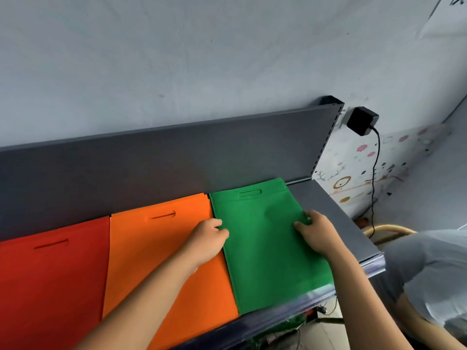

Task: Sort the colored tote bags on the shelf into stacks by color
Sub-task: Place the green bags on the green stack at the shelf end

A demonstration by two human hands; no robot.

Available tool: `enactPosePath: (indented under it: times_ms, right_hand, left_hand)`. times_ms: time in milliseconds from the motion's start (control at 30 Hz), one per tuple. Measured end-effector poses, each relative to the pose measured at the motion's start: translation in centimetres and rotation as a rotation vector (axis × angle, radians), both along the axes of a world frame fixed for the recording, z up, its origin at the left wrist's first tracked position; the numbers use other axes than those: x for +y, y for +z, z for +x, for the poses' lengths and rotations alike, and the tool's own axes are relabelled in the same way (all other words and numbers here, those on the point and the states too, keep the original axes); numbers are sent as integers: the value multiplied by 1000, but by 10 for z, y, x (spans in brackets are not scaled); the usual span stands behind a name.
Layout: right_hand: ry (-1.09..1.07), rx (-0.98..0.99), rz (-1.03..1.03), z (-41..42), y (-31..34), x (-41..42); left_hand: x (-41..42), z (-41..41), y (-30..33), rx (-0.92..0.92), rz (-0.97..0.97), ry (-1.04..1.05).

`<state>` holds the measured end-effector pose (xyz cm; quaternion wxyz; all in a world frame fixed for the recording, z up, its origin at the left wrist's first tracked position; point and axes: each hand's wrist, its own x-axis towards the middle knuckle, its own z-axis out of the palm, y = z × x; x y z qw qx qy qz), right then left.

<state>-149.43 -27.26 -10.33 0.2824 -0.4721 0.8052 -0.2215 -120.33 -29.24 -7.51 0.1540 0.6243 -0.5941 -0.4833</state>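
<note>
Both hands square up the green tote bag stack on the grey shelf.

The left hand pinches its left edge beside the orange stack; the right hand grips its right edge with curled fingers. The red stack lies leftmost.

I see a black adapter plugged into the wall, its cable hanging past cartoon stickers; a yellow hose lies below.
</note>
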Motion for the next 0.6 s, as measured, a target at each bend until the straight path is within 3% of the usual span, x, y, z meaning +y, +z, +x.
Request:
enactPosePath:
  times_ms: [267,400,600]
  right_hand:
    - [-43,182,134,1,-14,-10]
    - [-87,251,11,21,-5,-15]
    - [261,53,-150,109,3,-39]
  left_hand:
    - [-6,-7,0,-5,-135,12]
    - [-12,13,-2,30,-196,90]
    - [-7,86,0,38,-211,200]
